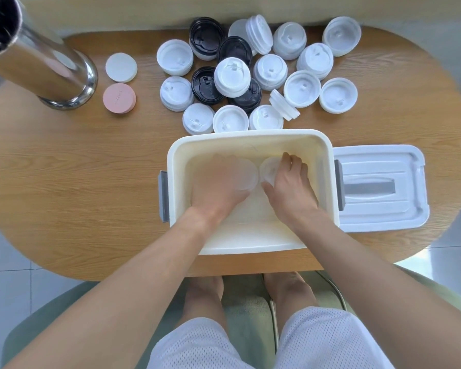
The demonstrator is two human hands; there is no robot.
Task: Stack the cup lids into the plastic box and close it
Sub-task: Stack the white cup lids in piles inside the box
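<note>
A white plastic box stands open at the table's near middle. Both my hands reach down inside it. My left hand, blurred, holds a stack of white cup lids. My right hand grips a second stack of white lids beside the first, fingers curled round its rim. Behind the box, several stacks of white lids and black lids lie scattered on the table. The box's white cover with a grey handle lies flat to the right of the box.
A tall shiny metal cylinder stands at the far left of the wooden table. A white disc and a pink disc lie next to it. Grey latches stick out from the box's sides.
</note>
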